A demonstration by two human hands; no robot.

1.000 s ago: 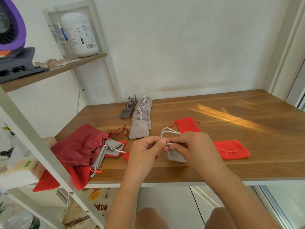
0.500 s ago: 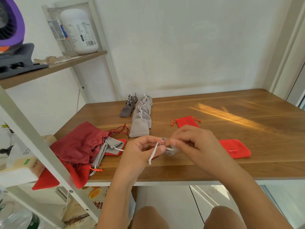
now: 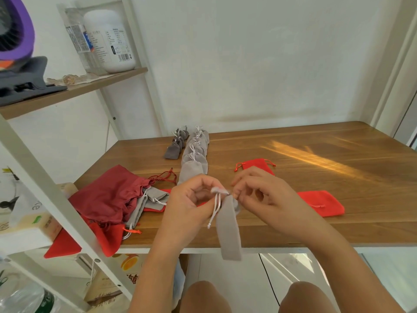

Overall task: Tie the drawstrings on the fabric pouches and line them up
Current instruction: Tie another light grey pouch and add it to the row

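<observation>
Here, a wooden table (image 3: 316, 177) meets a white wall (image 3: 270, 64), with a shelf (image 3: 74, 89) at 9 o'clock. Sunlit wood stretches toward 2 o'clock. The left hand (image 3: 189, 206) and right hand (image 3: 268, 199) pinch the top of a grey pouch (image 3: 229, 233) over the near edge. It hangs straight, mouth at 12, bottom at 6.

pouch row (image 3: 194, 161) on table (image 3: 316, 222), heap (image 3: 112, 195) left — shelf (image 3: 74, 89) above it
</observation>
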